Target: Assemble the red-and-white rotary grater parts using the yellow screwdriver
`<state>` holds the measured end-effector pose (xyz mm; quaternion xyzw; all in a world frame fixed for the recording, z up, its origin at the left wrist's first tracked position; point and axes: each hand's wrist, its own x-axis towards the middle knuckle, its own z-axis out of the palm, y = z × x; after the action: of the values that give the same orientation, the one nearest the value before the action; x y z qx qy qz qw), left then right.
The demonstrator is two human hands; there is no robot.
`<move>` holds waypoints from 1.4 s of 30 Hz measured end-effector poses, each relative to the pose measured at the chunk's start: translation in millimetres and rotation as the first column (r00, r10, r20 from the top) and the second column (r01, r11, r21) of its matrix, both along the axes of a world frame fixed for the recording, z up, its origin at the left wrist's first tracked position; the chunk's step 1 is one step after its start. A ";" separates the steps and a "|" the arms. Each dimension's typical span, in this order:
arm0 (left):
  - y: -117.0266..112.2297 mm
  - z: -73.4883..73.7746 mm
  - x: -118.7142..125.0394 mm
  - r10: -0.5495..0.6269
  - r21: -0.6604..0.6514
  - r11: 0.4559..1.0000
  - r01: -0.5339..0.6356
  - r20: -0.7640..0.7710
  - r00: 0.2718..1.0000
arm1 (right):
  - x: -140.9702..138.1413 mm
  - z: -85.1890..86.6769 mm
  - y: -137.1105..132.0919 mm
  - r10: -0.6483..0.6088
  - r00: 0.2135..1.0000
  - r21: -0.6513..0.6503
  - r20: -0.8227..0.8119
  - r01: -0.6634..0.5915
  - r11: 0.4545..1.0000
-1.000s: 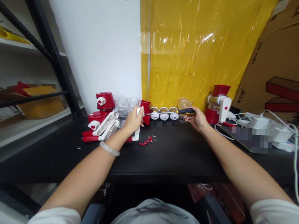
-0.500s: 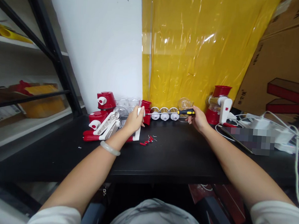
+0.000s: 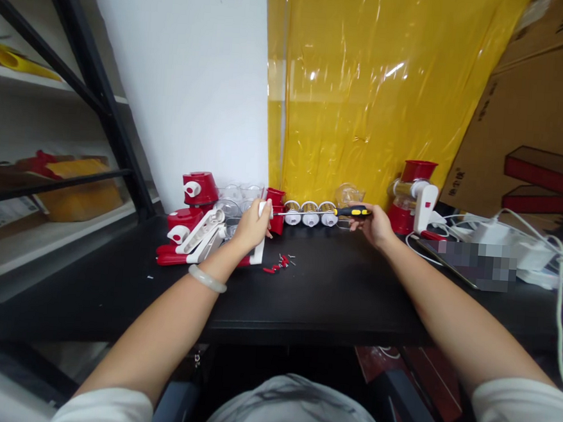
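Observation:
My left hand is closed around a white plastic part, probably a crank handle, most of it hidden by my fingers. In my right hand is a screwdriver with a black and yellow grip, held level by the rear of that grip. Its thin shaft points left and its tip meets the white part. Below my left hand, small red pieces and screws lie loose on the black table. White crank handles with red grips are piled left of my left wrist.
Several metal grater drums stand in a row behind the shaft. Red grater bodies and clear plastic parts are at the back left. An assembled red and white grater, a tablet and white cables are at the right.
My right hand has shifted slightly right along the screwdriver's grip and its fingers have changed position. My left hand and the white part stay where they were.

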<state>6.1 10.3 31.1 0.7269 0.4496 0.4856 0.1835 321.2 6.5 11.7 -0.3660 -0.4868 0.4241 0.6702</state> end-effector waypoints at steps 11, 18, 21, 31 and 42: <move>-0.6 0.2 0.0 -0.002 0.013 1.000 0.002 0.000 1.000 | 0.8 -4.1 0.9 -0.029 0.999 0.047 0.024 0.028 0.998; -0.5 0.2 0.4 -0.012 0.011 1.000 0.012 0.002 1.000 | 0.6 -3.5 2.3 -0.064 0.993 0.052 0.098 0.059 0.997; -0.8 0.6 0.1 -0.004 0.012 1.000 0.004 0.003 1.000 | -0.2 -2.6 2.3 -0.061 0.994 0.005 0.087 0.061 0.998; 1.0 -0.3 0.7 -0.007 -0.003 1.000 0.007 0.008 1.000 | 1.5 -3.7 2.3 0.016 1.000 0.050 0.020 -0.017 0.999; -1.4 0.6 0.0 -0.002 0.002 1.000 0.002 0.008 1.000 | 0.3 -2.8 0.3 0.000 0.998 0.025 0.061 -0.001 1.000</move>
<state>6.1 8.9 31.7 0.7256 0.4476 0.4887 0.1852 321.5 6.9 8.9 -0.3702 -0.5123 0.4068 0.6596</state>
